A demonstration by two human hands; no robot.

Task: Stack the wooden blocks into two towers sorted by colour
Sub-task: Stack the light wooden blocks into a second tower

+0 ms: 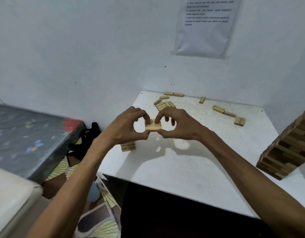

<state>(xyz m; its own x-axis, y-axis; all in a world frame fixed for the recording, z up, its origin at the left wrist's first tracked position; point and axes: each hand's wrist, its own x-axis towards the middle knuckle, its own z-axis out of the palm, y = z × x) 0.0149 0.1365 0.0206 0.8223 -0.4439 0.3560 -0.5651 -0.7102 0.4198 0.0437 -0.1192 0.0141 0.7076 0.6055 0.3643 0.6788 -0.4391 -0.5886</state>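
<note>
Hands meet in the air above the left part of the white tabletop (199, 169). The left hand (129, 126) and the right hand (181, 126) each pinch one end of the held blocks (153, 125), with the thumb under the near edge and the forefinger curled over the far edge. The held blocks are pale wood, pressed side by side and kept level, clear of the surface. At least two show, but the exact count cannot be told. The other fingers of the right hand hang loosely curled behind them.

Below the left hand, close to the tabletop's left edge, stands a short pale tower (128, 146) of a few layers, its top partly hidden by the wrist. Well apart from it, at the right edge of the view, rises a tall dark tower (289, 148) of many crossed layers, cut off by the frame.

Loose pale blocks (163, 104) lie scattered along the far side of the tabletop. A cluster lies just beyond the hands, and others are strung out toward the far right.

A printed sheet (206, 26) is taped to the white wall (79, 48). To the left a bed (28, 134) stands beside a patterned mat (97, 224) on the floor.
</note>
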